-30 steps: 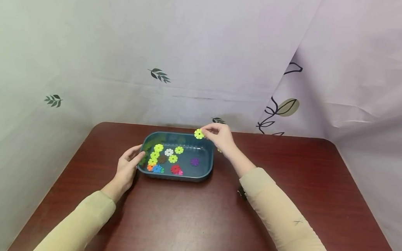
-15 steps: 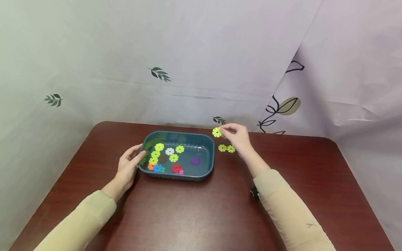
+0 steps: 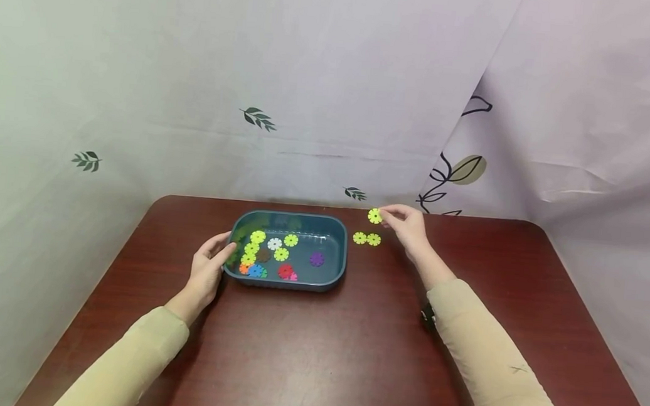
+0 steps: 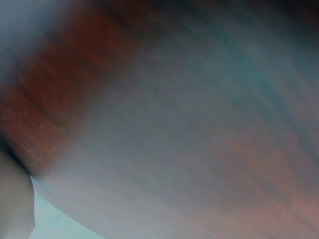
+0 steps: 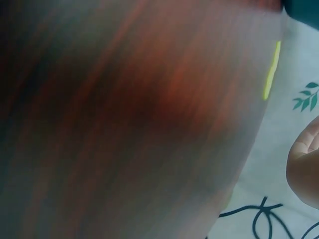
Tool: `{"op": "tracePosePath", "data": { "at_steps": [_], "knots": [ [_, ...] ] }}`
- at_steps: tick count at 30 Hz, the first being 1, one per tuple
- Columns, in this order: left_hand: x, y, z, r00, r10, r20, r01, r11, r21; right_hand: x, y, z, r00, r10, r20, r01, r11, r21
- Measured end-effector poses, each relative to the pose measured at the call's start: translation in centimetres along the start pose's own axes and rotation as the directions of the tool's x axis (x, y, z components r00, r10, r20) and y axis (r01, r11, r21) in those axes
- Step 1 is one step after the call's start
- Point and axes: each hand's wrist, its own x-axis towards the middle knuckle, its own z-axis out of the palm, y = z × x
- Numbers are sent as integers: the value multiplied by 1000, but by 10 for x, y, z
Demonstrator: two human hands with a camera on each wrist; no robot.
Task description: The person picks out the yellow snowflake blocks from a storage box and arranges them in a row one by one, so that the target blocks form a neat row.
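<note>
My left hand [image 3: 205,273] grips the left end of a dark blue-green tray [image 3: 335,254], thumb over the rim. Between thumb and finger, my right hand [image 3: 409,229] pinches a yellow snowflake disc [image 3: 374,216] above the table, right of the tray. Just below it, two yellow snowflake discs [image 3: 359,238] lie side by side on the table. Inside the tray are several more yellow discs [image 3: 251,248], plus white [image 3: 273,244], brown [image 3: 263,256], purple [image 3: 316,259], red [image 3: 285,270], blue [image 3: 255,270], orange, green and pink ones. Both wrist views show only part of each hand.
The reddish-brown wooden table [image 3: 303,352] has rounded far corners. Pale cloth [image 3: 332,103] with leaf prints hangs behind it and along both sides. A small black object [image 3: 428,314] shows beneath the right sleeve [image 3: 479,339].
My right hand has carried the yellow disc rightward from over the tray's far right corner, uncovering the two discs on the table. The left hand keeps its grip on the tray.
</note>
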Motion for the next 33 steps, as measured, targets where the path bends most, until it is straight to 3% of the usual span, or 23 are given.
{"op": "tracePosePath", "data": {
  "at_steps": [9, 23, 33],
  "knots": [
    [0, 0, 0, 1000, -7, -8, 7, 1000, 1, -1, 7, -19, 998, 57, 10, -57, 998, -14],
    [1, -2, 1, 999, 27, -17, -27, 1000, -3, -3, 17, -35, 991, 130, 17, -123, 970, -210],
    [1, -1, 1, 1000, 0, -14, 0, 1000, -3, -3, 20, -38, 979, 199, 47, -183, 954, -238]
  ]
}}
